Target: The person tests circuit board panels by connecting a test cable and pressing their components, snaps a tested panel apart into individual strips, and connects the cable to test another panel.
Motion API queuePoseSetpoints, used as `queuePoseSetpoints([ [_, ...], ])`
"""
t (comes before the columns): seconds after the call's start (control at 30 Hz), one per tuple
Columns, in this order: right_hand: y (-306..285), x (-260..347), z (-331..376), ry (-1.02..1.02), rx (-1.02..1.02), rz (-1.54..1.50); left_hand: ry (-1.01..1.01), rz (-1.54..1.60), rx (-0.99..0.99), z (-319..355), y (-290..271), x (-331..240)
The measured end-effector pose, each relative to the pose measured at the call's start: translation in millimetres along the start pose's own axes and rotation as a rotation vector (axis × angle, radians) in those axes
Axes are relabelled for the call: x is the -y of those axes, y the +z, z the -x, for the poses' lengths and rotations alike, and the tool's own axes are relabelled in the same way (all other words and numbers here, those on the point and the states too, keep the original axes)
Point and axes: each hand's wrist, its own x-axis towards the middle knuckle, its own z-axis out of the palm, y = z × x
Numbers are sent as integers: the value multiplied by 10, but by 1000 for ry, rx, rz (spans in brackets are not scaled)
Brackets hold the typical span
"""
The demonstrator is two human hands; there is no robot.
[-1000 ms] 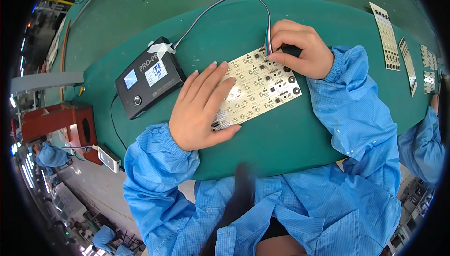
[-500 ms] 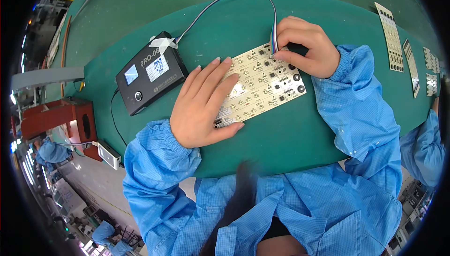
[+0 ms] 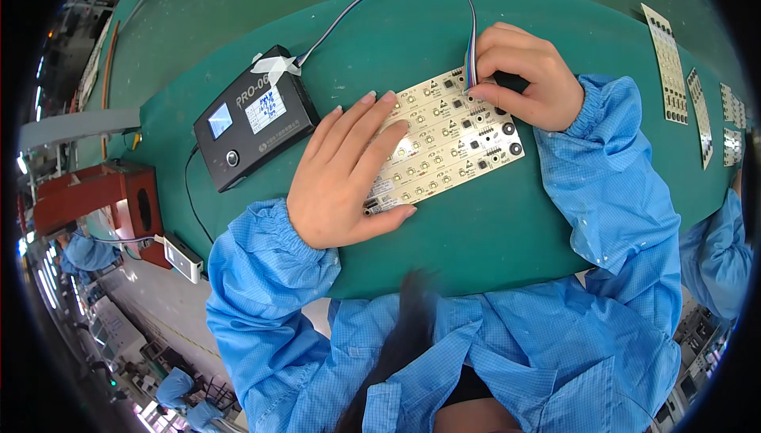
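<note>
My left hand [image 3: 337,175] lies flat, fingers spread, over the left part of a pale panel of circuit boards [image 3: 432,175] and the green mat beside it. The panel carries rows of small LEDs, black chips and pin headers. At its upper right, my right hand [image 3: 527,76] pinches the end of a multicoloured ribbon cable [image 3: 473,48] against the board. Fingers hide the cable's tip, so I cannot tell whether it sits on the pins. The cable arches back to a black box [image 3: 258,124] with a lit screen, a round button and a paper label.
Loose circuit boards [image 3: 666,64] lie on the right side of the green table [image 3: 555,17]. At the left stand a red-brown metal stand [image 3: 131,203] and a small white device [image 3: 183,258]. A person's blue sleeve [image 3: 717,250] shows at the right edge.
My right hand and the cable end have shifted slightly to the right. My left hand stays flat on the panel. The view itself has moved a little.
</note>
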Motion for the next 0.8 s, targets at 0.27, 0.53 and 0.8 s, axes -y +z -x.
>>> queuePoseSetpoints([
  [0.27,-13,-18,-27,32,74,-69,-7,1,20,42,-36,8],
  [0.53,-90,238,-50,126,100,-51,43,70,-70,142,-33,-32],
  [0.8,-64,299,-64,166,114,-55,41,80,-96,217,-22,-37],
])
